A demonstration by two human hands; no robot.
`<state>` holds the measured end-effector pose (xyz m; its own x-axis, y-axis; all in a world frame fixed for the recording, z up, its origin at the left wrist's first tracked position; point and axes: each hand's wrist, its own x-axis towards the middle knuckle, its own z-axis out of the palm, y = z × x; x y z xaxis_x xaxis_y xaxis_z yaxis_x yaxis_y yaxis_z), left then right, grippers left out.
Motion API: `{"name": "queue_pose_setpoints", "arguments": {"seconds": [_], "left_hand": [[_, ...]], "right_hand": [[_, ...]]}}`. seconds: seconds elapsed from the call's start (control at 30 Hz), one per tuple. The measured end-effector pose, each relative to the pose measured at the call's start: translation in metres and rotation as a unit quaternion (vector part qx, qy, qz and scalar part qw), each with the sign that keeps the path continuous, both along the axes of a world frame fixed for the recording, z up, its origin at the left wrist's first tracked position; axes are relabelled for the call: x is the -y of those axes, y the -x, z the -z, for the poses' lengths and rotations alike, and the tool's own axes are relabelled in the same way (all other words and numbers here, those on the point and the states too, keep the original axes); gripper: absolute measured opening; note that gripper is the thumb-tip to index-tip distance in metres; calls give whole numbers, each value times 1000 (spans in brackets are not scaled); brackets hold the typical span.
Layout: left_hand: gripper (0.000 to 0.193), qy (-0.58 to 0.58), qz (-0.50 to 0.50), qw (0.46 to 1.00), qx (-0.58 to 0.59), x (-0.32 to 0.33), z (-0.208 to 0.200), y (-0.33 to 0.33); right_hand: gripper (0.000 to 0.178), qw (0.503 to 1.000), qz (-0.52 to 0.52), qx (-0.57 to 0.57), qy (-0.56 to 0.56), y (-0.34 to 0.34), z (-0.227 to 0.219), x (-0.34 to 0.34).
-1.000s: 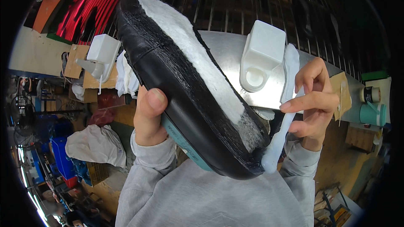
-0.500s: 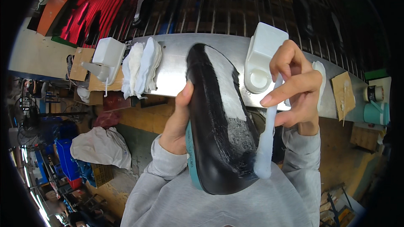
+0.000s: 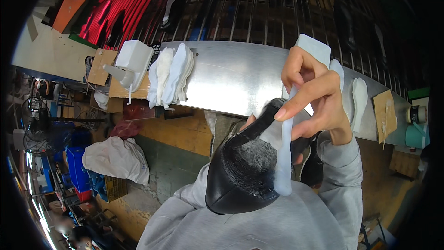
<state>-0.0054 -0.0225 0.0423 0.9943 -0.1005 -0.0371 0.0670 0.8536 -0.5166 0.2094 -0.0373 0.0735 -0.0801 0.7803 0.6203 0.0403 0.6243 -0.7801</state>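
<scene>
A black shoe upper [image 3: 231,176], its underside turned up with a rough grey-white patch in the middle, is tilted in front of my chest. My left hand [image 3: 249,122] grips it from behind; only a thumb and a fingertip show past its edges, the rest being hidden. Between the thumb and fingers of my right hand [image 3: 314,97] is a whitish stick-shaped applicator [image 3: 285,157], pointing down. Its thick rounded end lies against or just over the right edge of the shoe upper's toe; I cannot tell which.
A metal bench [image 3: 226,74] runs across ahead, with a bar rack [image 3: 259,14] behind it. On the bench are a white container [image 3: 134,60], a stack of white insole-shaped pieces [image 3: 178,74] and another white container [image 3: 314,48]. A teal pot [image 3: 416,135] stands far right; a white sack [image 3: 115,159] lies lower left.
The shoe upper has turned clockwise, its far end swinging right and away, and looks foreshortened. My left hand has gone mostly behind it. The applicator has shifted only slightly left.
</scene>
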Motion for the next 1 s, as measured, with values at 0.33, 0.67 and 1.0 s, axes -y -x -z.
{"name": "queue_pose_setpoints", "arguments": {"seconds": [0.33,0.67,1.0], "left_hand": [[84,234,195,906,292,5,35,-35],[100,293,300,828,371,13,52,-52],[111,250,281,870,317,6,27,-41]], "right_hand": [[34,998,18,22,58,-1,-10,7],[48,998,-19,50,44,-17,4,9],[49,996,-30,79,26,-31,11,7]]}}
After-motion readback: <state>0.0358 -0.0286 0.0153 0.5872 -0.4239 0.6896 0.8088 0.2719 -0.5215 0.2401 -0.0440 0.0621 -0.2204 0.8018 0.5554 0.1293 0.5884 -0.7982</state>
